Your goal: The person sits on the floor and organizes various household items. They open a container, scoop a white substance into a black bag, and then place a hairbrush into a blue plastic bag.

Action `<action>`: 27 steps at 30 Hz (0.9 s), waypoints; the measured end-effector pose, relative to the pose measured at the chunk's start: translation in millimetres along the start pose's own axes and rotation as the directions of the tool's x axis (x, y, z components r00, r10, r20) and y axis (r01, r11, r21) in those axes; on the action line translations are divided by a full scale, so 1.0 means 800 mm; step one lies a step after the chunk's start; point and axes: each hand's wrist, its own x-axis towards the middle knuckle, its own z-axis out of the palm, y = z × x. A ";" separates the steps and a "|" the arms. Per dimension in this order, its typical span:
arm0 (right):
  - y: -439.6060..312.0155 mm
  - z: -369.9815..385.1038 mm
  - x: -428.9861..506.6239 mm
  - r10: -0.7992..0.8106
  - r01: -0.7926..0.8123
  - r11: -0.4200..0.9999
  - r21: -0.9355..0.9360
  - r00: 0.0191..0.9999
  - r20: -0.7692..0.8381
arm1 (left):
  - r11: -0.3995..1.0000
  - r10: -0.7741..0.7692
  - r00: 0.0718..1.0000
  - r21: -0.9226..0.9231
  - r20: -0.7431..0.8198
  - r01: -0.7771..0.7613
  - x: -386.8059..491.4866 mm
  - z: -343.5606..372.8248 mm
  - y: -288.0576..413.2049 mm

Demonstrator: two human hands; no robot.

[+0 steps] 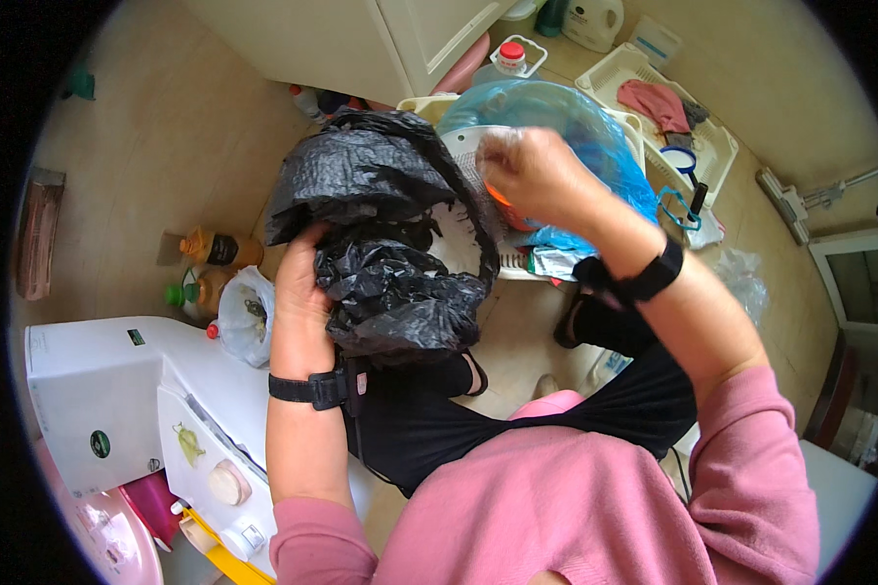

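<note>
My left hand (307, 270) is at the near left side of a black plastic bag (380, 175), its fingers hidden under the bag's folds. The bag hangs crumpled around a white container (457, 241), whose inner surface shows through the bag's mouth. My right hand (530, 172) is blurred, fingers curled, above an orange item (503, 201) and a white perforated plastic piece (464, 142); whether it holds anything is unclear. Behind it lies a translucent blue plastic bag (556, 110) on a cream plastic rack.
Bottles with orange-brown contents (227, 248) and a white-lined bin (245, 314) stand at the left, beside a white toilet (95, 402). A cream slatted tray (724, 157) with cloths (655, 106) lies at the upper right, near a squeegee mop (783, 205). A cabinet door (336, 44) is ahead.
</note>
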 end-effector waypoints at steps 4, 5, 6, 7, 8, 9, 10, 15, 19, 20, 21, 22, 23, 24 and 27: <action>0.002 0.065 -0.077 0.346 -0.344 0.938 -0.045 0.934 0.085 | 0.999 -0.034 0.999 -0.011 0.038 0.034 0.013 -0.018 0.001; 0.008 0.078 -0.091 0.425 -0.422 0.905 -0.059 0.901 0.082 | 0.999 -0.037 0.998 -0.010 0.047 0.038 0.012 -0.021 -0.002; 0.003 0.084 -0.096 0.534 -0.533 0.845 -0.049 0.834 0.138 | 0.999 -0.027 0.999 -0.026 -0.019 0.026 0.002 -0.018 -0.003; 0.012 0.091 -0.099 0.549 -0.558 0.829 0.042 0.825 0.135 | 1.000 -0.008 1.000 -0.014 -0.009 0.008 0.002 -0.018 -0.004; 0.031 0.106 -0.104 0.563 -0.577 0.806 0.132 0.816 0.135 | 1.000 0.011 1.000 -0.003 0.002 -0.011 0.006 -0.018 -0.006; 0.047 0.119 -0.105 0.577 -0.591 0.774 0.226 0.806 0.129 | 0.999 0.030 0.999 0.013 0.017 -0.030 0.011 -0.017 -0.006; 0.048 0.123 -0.094 0.550 -0.546 0.813 0.203 0.834 0.042 | 1.000 0.000 1.000 -0.009 0.020 0.001 0.013 -0.019 -0.003; 0.015 0.089 -0.051 0.573 -0.516 0.584 0.627 0.809 0.133 | 0.998 0.046 0.996 0.027 0.080 -0.048 0.001 -0.008 0.023; 0.021 0.090 -0.057 0.510 -0.449 0.716 0.534 0.859 0.040 | 0.950 0.267 0.958 0.137 0.103 -0.279 0.005 -0.007 0.026; 0.027 0.098 -0.061 0.512 -0.461 0.726 0.510 0.858 0.046 | 0.940 0.292 0.951 0.150 0.107 -0.306 0.012 -0.009 0.023; 0.028 0.102 -0.064 0.517 -0.475 0.736 0.482 0.854 0.052 | 0.935 0.299 0.949 0.167 0.102 -0.313 0.012 -0.008 0.017; 0.031 0.104 -0.061 0.516 -0.481 0.751 0.453 0.855 0.052 | 0.932 0.289 0.952 0.199 0.096 -0.303 0.013 -0.007 0.015; 0.035 0.103 -0.062 0.532 -0.519 0.767 0.378 0.843 0.078 | 0.927 0.280 0.956 0.232 0.090 -0.293 0.013 -0.004 0.014; 0.030 0.102 -0.061 0.505 -0.482 0.785 0.388 0.862 0.048 | 0.920 0.280 0.956 0.261 0.084 -0.293 0.013 0.002 0.018; 0.011 0.098 -0.061 0.408 -0.367 0.838 0.403 0.913 -0.018 | 0.905 0.304 0.949 0.283 0.090 -0.317 0.016 0.003 0.020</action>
